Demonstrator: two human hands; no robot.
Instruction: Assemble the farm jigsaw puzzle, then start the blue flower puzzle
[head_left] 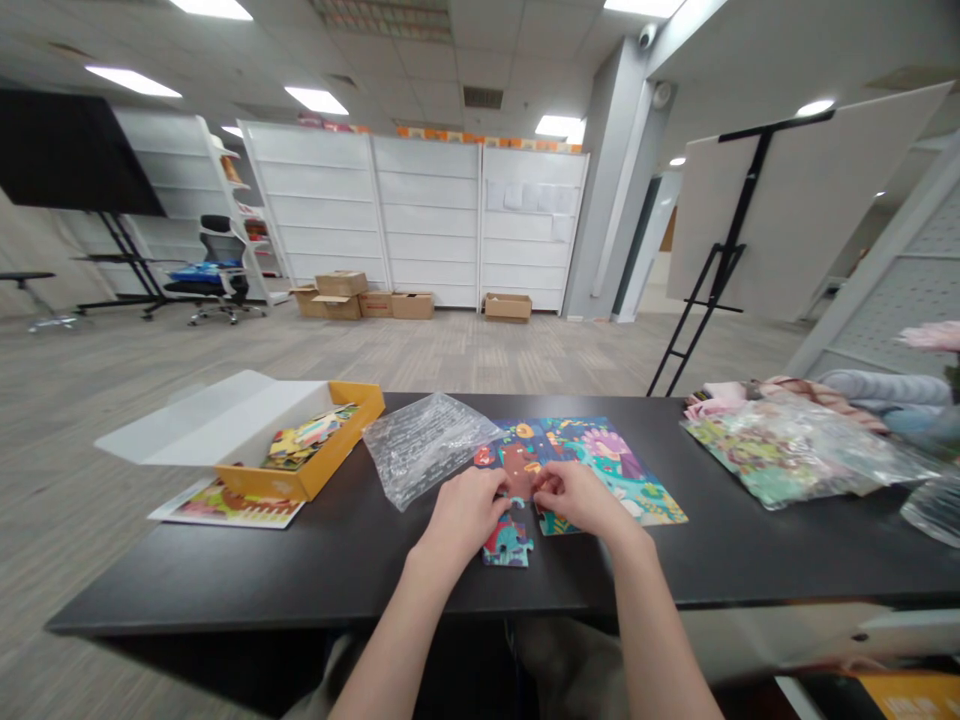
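A colourful jigsaw puzzle (600,450), partly joined, lies flat on the black table. At its lower left edge, the thumb and fingers of my left hand (466,508) close on a puzzle piece (517,502), much of it hidden. My right hand (581,497) is closed too, its fingertips pinched at the puzzle's edge on the other side of a brown section (516,468); its fingers partly cover what they grip. Just below my left fingers, a small teal and red joined section (508,545) rests apart from my right hand.
Left of the puzzle is a clear plastic bag (427,445). An open yellow box (345,430) holds loose puzzle pieces (309,437), with a printed picture sheet (229,507) partly beneath it. Bagged puzzle pieces (787,450) and folded cloths (825,390) occupy the table's right side.
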